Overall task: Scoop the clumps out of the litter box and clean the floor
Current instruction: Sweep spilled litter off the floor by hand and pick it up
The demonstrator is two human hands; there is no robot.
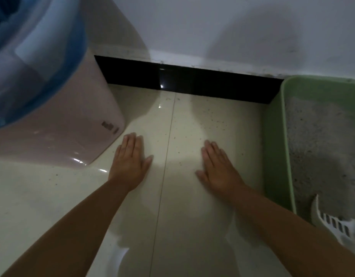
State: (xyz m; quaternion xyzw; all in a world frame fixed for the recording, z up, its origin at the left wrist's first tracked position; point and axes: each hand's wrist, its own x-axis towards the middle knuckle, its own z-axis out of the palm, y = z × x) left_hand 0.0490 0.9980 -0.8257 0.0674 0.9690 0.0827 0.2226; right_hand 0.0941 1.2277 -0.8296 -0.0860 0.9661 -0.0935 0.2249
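Observation:
A green litter box (276, 140) stands at the right, filled with grey litter (320, 148). A white slotted scoop (332, 222) lies in its near end. My left hand (129, 162) rests flat on the pale tiled floor (172, 216), fingers together, holding nothing. My right hand (217, 168) lies flat as well, palm down and empty, a short way left of the litter box wall. Small dark litter grains (214, 120) are scattered over the floor between my hands and the wall.
A pink bin (73, 126) lined with a blue bag (59, 56) stands at the left, close to my left hand. A black skirting board (192, 80) runs under the white wall (212, 27) at the back.

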